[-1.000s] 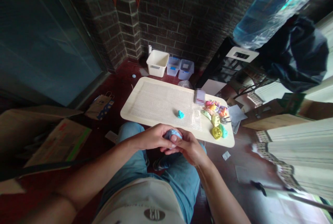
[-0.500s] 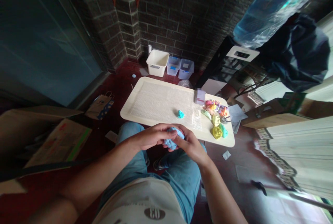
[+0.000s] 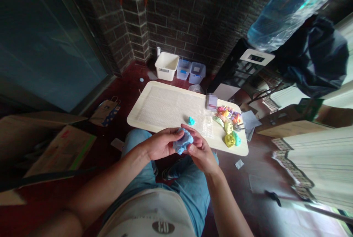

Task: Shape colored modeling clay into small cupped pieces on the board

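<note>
A lump of light blue clay (image 3: pixel 182 142) sits between both of my hands, just in front of the low wooden table (image 3: pixel 143 119). My left hand (image 3: pixel 160 144) cups it from the left with the thumb on top. My right hand (image 3: pixel 200 149) pinches its right side with thumb and fingers. On the table beyond lies a small turquoise clay piece (image 3: pixel 191 121), with a clear plastic bag (image 3: pixel 208 125) beside it. Several bright clay pieces (image 3: pixel 229 125) in yellow, green, orange and pink are heaped at the table's right end.
A white bin (image 3: pixel 167 66) and two clear storage boxes (image 3: pixel 191 72) stand against the brick wall behind the table. A paper bag (image 3: pixel 104 111) and flattened cardboard (image 3: pixel 62 145) lie on the floor to the left. Papers (image 3: pixel 250 120) lie off the table's right end.
My hands have opened out around the blue clay and lifted slightly toward the table; the lump is now more exposed between them, where before my left hand covered most of it.
</note>
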A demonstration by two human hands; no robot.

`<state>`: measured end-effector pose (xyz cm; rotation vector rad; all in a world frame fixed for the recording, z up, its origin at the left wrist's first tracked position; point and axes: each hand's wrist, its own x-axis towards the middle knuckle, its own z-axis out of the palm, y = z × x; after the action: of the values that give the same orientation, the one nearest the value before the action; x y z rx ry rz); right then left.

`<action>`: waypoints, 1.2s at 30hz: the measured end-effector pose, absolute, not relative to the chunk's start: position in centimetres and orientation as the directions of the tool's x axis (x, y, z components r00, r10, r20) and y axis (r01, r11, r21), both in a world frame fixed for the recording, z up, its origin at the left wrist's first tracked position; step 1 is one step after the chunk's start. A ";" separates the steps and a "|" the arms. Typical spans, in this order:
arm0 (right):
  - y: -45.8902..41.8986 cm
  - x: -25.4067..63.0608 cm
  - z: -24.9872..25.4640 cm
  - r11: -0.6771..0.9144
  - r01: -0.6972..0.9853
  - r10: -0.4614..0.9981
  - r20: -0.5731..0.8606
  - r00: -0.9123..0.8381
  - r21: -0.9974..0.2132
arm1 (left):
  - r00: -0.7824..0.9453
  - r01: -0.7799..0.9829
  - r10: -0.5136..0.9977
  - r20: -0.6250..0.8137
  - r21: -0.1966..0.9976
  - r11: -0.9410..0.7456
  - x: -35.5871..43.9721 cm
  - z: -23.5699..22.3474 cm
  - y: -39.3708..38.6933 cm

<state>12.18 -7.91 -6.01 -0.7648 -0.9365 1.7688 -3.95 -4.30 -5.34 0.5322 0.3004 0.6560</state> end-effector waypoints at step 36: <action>-8.1 12.4 -4.5 -0.445 -0.520 0.886 -0.272 -0.377 -0.729 | 0.691 -0.385 0.695 -0.198 0.713 0.586 -3.1 -5.0 -5.6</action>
<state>12.43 -8.06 -4.47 -0.8210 -0.6816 1.9359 -3.13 -5.57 -5.05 0.6904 0.4948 0.6606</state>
